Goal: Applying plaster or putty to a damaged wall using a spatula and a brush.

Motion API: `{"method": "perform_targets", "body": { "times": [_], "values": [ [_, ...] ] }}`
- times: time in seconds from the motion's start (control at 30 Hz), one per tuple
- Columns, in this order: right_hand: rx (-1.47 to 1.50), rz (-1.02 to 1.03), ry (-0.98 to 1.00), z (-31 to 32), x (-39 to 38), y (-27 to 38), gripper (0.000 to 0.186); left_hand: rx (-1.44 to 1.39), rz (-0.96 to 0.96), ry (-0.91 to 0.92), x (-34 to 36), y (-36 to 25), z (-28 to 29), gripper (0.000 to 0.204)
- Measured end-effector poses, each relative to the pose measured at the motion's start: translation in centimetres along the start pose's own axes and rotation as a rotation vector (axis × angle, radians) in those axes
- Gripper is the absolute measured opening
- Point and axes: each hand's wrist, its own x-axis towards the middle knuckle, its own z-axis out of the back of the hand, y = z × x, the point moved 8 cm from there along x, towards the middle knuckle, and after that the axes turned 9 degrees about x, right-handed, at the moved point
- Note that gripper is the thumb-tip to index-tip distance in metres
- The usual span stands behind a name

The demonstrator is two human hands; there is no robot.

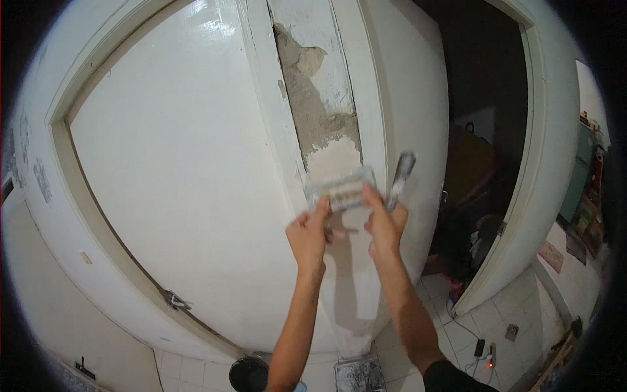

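Both my hands are raised before a narrow strip of wall between two door frames. My left hand (308,236) is closed on the lower left edge of a flat rectangular plastering trowel (345,191), pale grey with a beige smear across it. Against the trowel's lower right edge press the fingers of my right hand (388,225). That same hand also grips a narrow, dark-ended putty knife (402,175), tilted upward and blurred. Just above the trowel, smooth cream filler (334,157) covers the wall, and higher up rough grey plaster (304,91) lies exposed beside peeling white paint.
A white door (163,163) fills the left side. On the right, an open doorway (486,130) leads to a dark room. On the tiled floor stand a black bucket (249,374) and a smeared tray (359,375); cables with a lit power strip (491,356) lie at the right.
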Motion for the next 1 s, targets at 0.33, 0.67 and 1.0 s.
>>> {"method": "perform_targets", "body": {
  "times": [0.33,0.67,1.0],
  "values": [
    [0.152,0.107,0.147,-6.4,1.1,7.9,0.023,-0.208,-0.252,0.161,1.5,-10.5,-1.9,0.048],
    [0.233,-0.176,0.185,10.7,-11.4,-4.1,0.021,-0.314,-0.087,0.108,-12.1,9.6,1.3,0.023],
    [-0.512,0.088,0.617,12.7,-14.9,0.4,0.028,-0.644,0.268,-0.096,-14.5,15.2,5.9,0.046]
  ]
}}
